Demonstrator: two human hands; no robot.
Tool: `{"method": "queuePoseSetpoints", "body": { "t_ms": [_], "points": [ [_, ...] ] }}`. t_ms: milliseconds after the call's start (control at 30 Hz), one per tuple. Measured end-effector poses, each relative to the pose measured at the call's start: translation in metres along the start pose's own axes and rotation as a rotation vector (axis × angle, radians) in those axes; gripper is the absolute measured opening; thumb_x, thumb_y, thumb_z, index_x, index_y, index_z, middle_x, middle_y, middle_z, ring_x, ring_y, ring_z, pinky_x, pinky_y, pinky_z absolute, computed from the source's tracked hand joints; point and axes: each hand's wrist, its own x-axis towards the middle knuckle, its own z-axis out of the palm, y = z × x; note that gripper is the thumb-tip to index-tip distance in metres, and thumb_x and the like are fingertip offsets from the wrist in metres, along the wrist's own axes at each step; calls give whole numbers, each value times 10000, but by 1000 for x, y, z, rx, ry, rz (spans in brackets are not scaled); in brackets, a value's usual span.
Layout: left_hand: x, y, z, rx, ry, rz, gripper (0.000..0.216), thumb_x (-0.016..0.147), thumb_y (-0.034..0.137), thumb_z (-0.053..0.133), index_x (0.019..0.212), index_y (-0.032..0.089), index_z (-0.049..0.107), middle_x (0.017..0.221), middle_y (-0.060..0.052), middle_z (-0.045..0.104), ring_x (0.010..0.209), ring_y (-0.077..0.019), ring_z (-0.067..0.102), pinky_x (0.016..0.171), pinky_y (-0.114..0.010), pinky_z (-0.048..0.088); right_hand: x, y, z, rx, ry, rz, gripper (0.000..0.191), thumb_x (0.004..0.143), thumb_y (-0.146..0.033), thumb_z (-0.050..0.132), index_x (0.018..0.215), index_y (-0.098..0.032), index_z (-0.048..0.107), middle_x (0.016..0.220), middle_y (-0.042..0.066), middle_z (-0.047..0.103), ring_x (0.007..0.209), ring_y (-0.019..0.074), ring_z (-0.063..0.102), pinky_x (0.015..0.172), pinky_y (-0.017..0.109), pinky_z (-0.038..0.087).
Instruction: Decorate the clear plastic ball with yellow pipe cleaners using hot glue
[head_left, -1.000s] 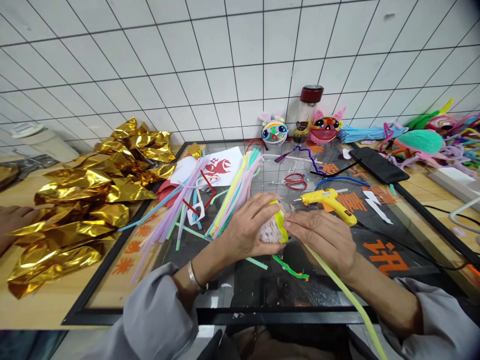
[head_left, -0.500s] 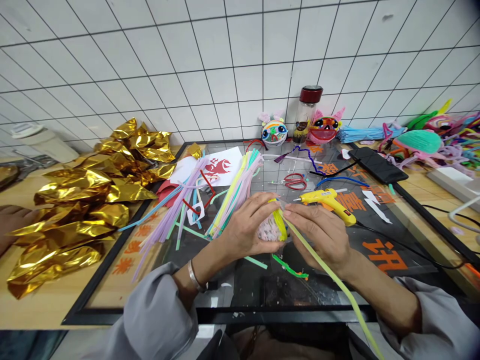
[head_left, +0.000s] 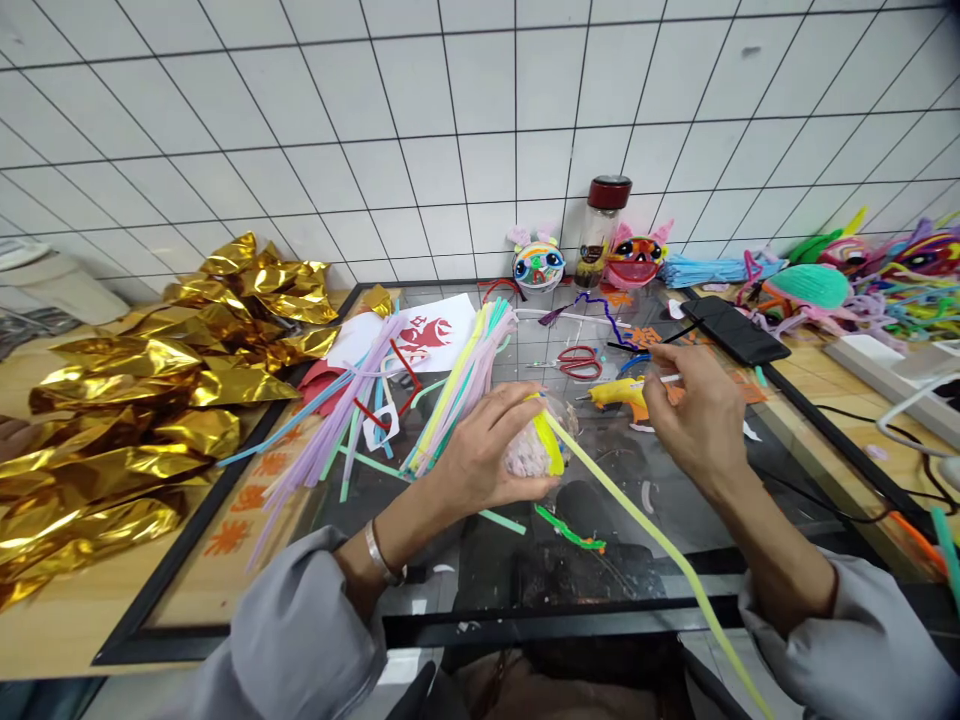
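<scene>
My left hand (head_left: 480,450) is closed round a small rounded craft piece (head_left: 529,450), whitish-pink, with a fuzzy yellow band along its right edge. A long pale yellow pipe cleaner (head_left: 637,510) runs from that band down past the table's front edge. Over the handle of a yellow hot glue gun (head_left: 616,393) hovers my right hand (head_left: 697,410), thumb and forefinger apart. It hides most of the gun's rear, and I see no firm grip. A green pipe cleaner piece (head_left: 570,528) lies below the craft piece.
Bundled pastel pipe cleaners (head_left: 461,390), red-handled scissors (head_left: 576,362) and a black phone (head_left: 735,330) lie on the glass top. Crumpled gold foil (head_left: 157,380) covers the left. A bottle (head_left: 600,235) and two decorated animal heads stand by the tiled wall. The gun's cord trails right.
My right hand has let go of the yellow pipe cleaner and moved right, over the glue gun. The left hand still holds the craft piece. The view has shifted slightly.
</scene>
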Motion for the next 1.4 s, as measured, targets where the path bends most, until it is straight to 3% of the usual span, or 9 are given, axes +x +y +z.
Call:
{"method": "queuePoseSetpoints", "body": {
  "t_ms": [133, 233, 400, 567, 700, 867, 1000, 1133, 1400],
  "points": [
    [1, 1, 0, -14, 16, -10, 676, 721, 385, 780, 1277, 153, 474, 1285, -200, 593, 1218, -304, 594, 1002, -497, 535, 8, 4, -5, -412, -474, 232, 415, 935, -432, 440, 962, -124, 718, 938, 178, 718, 846, 323, 693, 651, 386, 492],
    [2, 1, -1, -21, 14, -24, 660, 730, 377, 772, 1277, 158, 475, 1290, -197, 592, 1219, -300, 596, 1003, -500, 534, 11, -1, -8, -547, -742, 283, 559, 927, -565, 431, 960, -91, 726, 932, 226, 720, 877, 360, 704, 643, 395, 492],
    [2, 0, 0, -24, 30, -10, 675, 720, 382, 779, 1279, 158, 474, 1287, -200, 595, 1215, -305, 600, 1006, -498, 534, 13, -1, -5, -573, -856, 304, 608, 890, -632, 459, 1013, -99, 724, 988, 231, 721, 923, 356, 706, 666, 397, 501],
    [0, -1, 2, -19, 34, -22, 672, 723, 378, 778, 1273, 144, 472, 1291, -208, 590, 1221, -307, 598, 1009, -497, 533, 14, 6, -1, -542, -884, 322, 514, 879, -534, 474, 1019, -100, 709, 987, 216, 724, 941, 344, 701, 669, 372, 475],
    [-1, -3, 4, -38, 38, -36, 684, 719, 389, 779, 1286, 165, 469, 1307, -190, 581, 1231, -301, 591, 1018, -494, 527, 15, 8, 0, -495, -803, 345, 482, 823, -494, 528, 1075, -105, 662, 1017, 198, 718, 947, 340, 686, 641, 354, 441],
    [-1, -5, 5, -55, 62, -38, 711, 704, 405, 792, 1292, 167, 472, 1308, -191, 582, 1227, -302, 594, 1022, -488, 528, 12, 10, 0, -402, -582, 392, 527, 766, -471, 575, 1166, -129, 591, 923, 160, 711, 837, 323, 668, 607, 336, 388],
    [-2, -7, 6, -71, 63, -55, 718, 707, 421, 790, 1299, 173, 470, 1306, -188, 584, 1235, -306, 591, 1030, -503, 519, 9, 12, -2, -244, -270, 324, 346, 737, -461, 571, 934, -178, 609, 768, 100, 659, 678, 254, 595, 582, 320, 347],
    [-2, -7, 7, -90, 85, -76, 725, 691, 400, 801, 1299, 181, 472, 1299, -183, 588, 1229, -309, 595, 1023, -509, 517, 6, 12, -4, -83, -16, 205, 218, 688, -413, 590, 709, -230, 472, 648, 21, 546, 566, 171, 481, 548, 298, 328],
    [-1, -4, 6, -88, 71, -110, 710, 691, 385, 799, 1291, 180, 479, 1327, -181, 577, 1243, -304, 585, 1041, -493, 506, 1, 5, -1, 96, 71, 38, 249, 677, -379, 611, 673, -248, 398, 579, -45, 428, 488, 120, 376, 484, 277, 298]
  ]
}}
